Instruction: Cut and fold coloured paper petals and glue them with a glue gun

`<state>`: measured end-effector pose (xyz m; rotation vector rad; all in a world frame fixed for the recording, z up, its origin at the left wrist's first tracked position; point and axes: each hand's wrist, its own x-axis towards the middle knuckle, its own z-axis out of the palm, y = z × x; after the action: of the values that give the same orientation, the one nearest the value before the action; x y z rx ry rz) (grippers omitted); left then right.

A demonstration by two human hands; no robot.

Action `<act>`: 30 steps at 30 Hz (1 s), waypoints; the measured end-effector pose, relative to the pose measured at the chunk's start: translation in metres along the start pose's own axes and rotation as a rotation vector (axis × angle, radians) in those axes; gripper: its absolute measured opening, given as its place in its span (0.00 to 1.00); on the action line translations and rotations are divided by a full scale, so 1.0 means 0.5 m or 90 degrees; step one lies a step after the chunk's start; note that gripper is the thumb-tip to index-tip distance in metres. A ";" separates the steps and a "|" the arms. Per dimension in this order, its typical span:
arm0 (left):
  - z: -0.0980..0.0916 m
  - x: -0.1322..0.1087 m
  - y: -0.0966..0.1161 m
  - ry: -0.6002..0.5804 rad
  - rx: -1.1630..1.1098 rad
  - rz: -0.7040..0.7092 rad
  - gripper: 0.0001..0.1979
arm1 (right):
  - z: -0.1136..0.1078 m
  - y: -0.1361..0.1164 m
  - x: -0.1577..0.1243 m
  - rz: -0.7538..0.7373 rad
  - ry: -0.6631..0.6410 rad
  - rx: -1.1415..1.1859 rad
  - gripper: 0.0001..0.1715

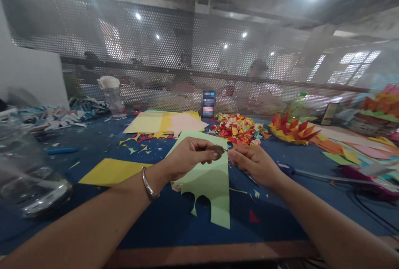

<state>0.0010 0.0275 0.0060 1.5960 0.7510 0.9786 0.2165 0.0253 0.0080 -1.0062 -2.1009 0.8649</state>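
Note:
My left hand (190,155) is closed, thumb and fingers pinching a small dark brown piece (219,148) whose exact kind I cannot make out. Close to its right, my right hand (254,164) is closed in a pinch, its fingertips at the thin end of that piece. What lies inside the right fingers is hidden. Beneath both hands lies a light green paper sheet (220,190), its near edge cut into scallops. A yellow paper sheet (112,172) rests to the left, partly under my left forearm.
Colourful paper bits (240,130) are heaped behind my right hand. Stacked pale sheets (146,121) lie at the back, near an upright phone (208,103). A clear jar (31,177) stands left; a glue gun (286,169) and orange-yellow paper flower (293,130) are right.

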 end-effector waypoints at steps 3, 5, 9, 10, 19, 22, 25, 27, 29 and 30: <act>-0.003 -0.001 0.005 -0.014 0.002 -0.012 0.09 | 0.000 0.000 -0.001 -0.001 0.001 -0.013 0.26; -0.003 -0.001 0.008 -0.022 0.004 -0.021 0.09 | 0.001 0.002 -0.001 0.005 0.008 0.005 0.26; -0.004 0.001 0.003 -0.017 0.013 -0.027 0.10 | 0.004 0.011 0.003 0.036 0.045 0.072 0.25; -0.005 0.002 0.000 -0.010 0.018 -0.024 0.10 | 0.005 0.013 0.004 0.044 0.054 0.083 0.24; 0.022 0.008 -0.014 0.069 0.052 -0.056 0.14 | 0.007 0.006 0.009 0.061 0.040 0.099 0.20; 0.036 0.008 -0.019 0.050 0.041 -0.080 0.15 | 0.004 0.006 0.011 0.042 0.023 0.071 0.18; 0.031 0.010 -0.022 0.037 0.041 -0.090 0.14 | 0.001 0.013 0.014 0.056 0.028 0.070 0.17; 0.023 0.013 -0.021 0.054 0.053 -0.076 0.14 | 0.000 0.016 0.015 0.070 0.029 0.074 0.17; 0.017 0.015 -0.019 0.077 0.064 -0.065 0.14 | 0.001 0.017 0.016 0.072 0.015 0.072 0.17; 0.016 0.016 -0.018 0.083 0.067 -0.066 0.14 | 0.002 0.017 0.016 0.069 0.006 0.067 0.16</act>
<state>0.0122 0.0329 -0.0018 1.5771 0.9787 0.9881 0.2151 0.0359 0.0033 -1.0731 -1.9859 1.0116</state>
